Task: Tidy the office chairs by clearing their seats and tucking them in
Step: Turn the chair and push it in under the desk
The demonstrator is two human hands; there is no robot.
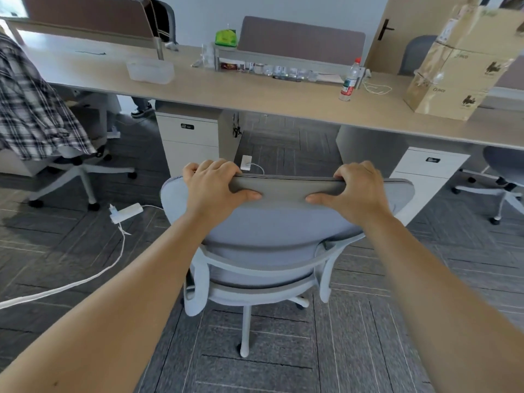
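Note:
A light grey office chair (272, 228) stands in front of me with its back toward me, facing the long beige desk (255, 95). My left hand (215, 185) grips the top edge of the backrest on its left side, fingers over the far side and thumb on the near face. My right hand (360, 188) grips the same edge on its right side in the same way. The seat is mostly hidden behind the backrest. The chair stands short of the desk's front edge, opposite the knee gap between two white drawer units (187, 137).
A second chair (65, 165) with a plaid shirt (31, 103) draped on it stands at the left. A third chair (504, 177) is at the right. A white power strip (124, 212) and cable lie on the carpet. Cardboard boxes (459, 61), a bottle (349, 80) and a plastic tray (150, 70) sit on the desk.

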